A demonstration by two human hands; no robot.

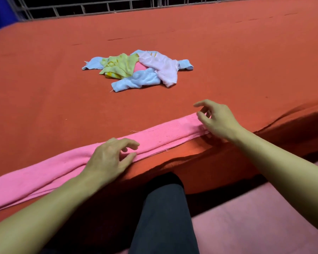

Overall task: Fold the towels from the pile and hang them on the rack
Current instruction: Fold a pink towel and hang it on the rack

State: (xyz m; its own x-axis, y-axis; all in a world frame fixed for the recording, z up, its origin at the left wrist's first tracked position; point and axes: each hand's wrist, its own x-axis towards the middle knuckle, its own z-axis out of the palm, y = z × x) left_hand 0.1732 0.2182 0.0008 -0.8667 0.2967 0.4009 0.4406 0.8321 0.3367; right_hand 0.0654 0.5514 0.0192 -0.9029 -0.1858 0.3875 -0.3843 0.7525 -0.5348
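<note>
Along the table point(44, 79) edge, left hand point(108, 158) and right hand point(215, 120) hover loose-fingered, holding nothing, over the folded pink towel point(163, 136), seemingly to smooth it.

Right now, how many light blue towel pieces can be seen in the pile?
3 visible: one at the pile's left end, one at the front, one at the right end. Some may be the same towel running under the yellow and pale pink ones.
</note>
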